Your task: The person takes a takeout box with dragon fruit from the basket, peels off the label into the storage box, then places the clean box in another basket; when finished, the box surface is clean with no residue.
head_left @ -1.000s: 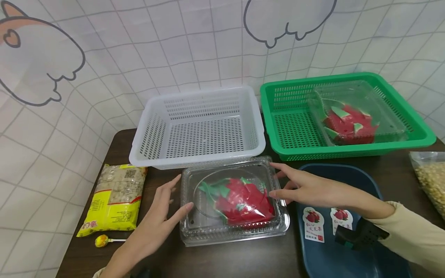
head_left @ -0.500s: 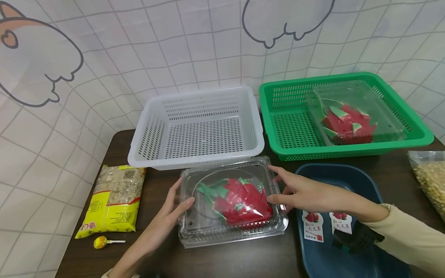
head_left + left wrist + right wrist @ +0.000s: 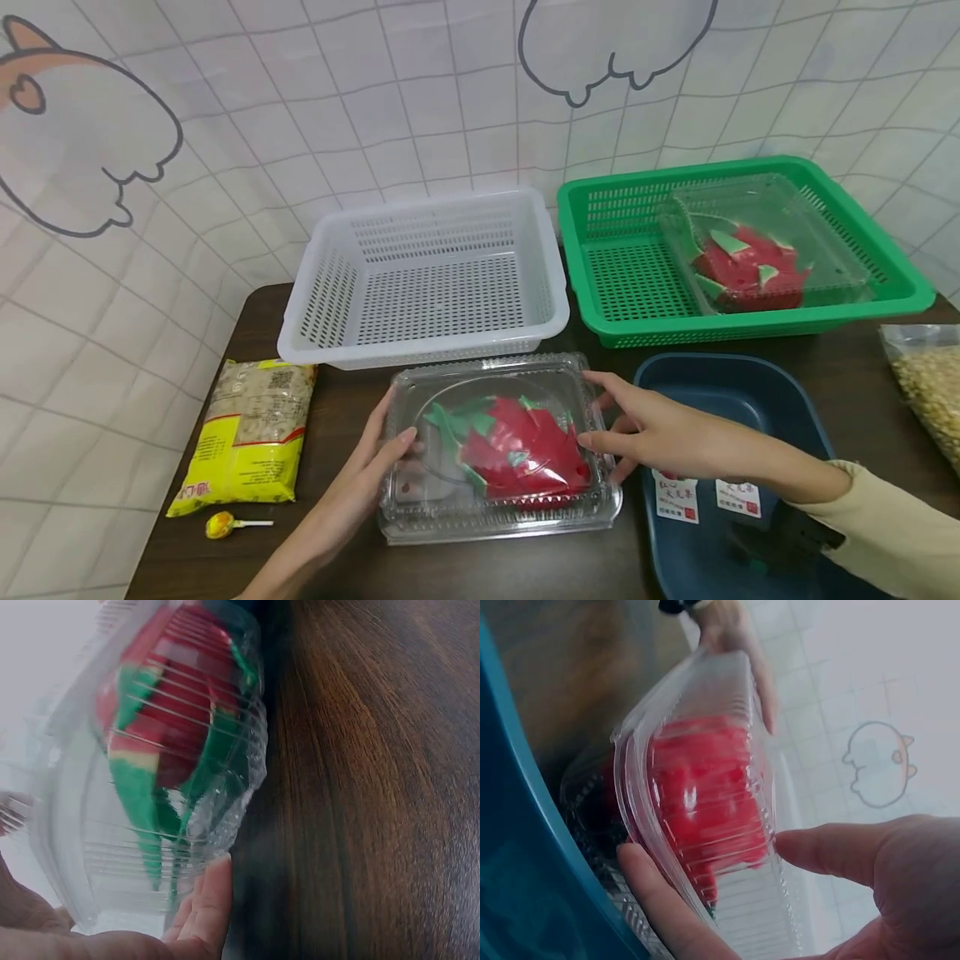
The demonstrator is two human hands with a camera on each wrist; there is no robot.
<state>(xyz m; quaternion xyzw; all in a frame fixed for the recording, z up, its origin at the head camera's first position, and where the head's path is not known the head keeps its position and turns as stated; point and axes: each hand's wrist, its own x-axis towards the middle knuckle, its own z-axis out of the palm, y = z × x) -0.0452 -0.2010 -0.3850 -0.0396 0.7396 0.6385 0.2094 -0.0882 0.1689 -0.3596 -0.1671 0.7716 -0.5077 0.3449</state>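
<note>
A clear plastic clamshell box [image 3: 495, 527], lid down, stands in front of the white basket with a red and green dragon fruit [image 3: 525, 454] inside. At the box's left end my left hand [image 3: 348, 496] grips it, thumb on the lid and fingers low on the side; the left wrist view shows those fingers [image 3: 214, 896] against its lower edge. From the right end my right hand [image 3: 667, 425] holds it between thumb and fingers. In the right wrist view my right thumb [image 3: 825, 849] touches the box wall. Whether the box's base touches the table is hard to tell.
Behind stands a white basket [image 3: 442, 343]. A green basket [image 3: 622, 283] holds another clear box [image 3: 832, 242] with a dragon fruit. Right of my box is a blue tray [image 3: 712, 383] with two stickers. A yellow bag [image 3: 247, 467], a lollipop [image 3: 221, 524] and a grain bag [image 3: 930, 383] lie around.
The box has shifted a little toward me, away from the white basket. My left hand has closed in on its left end, and both hands have moved with it.
</note>
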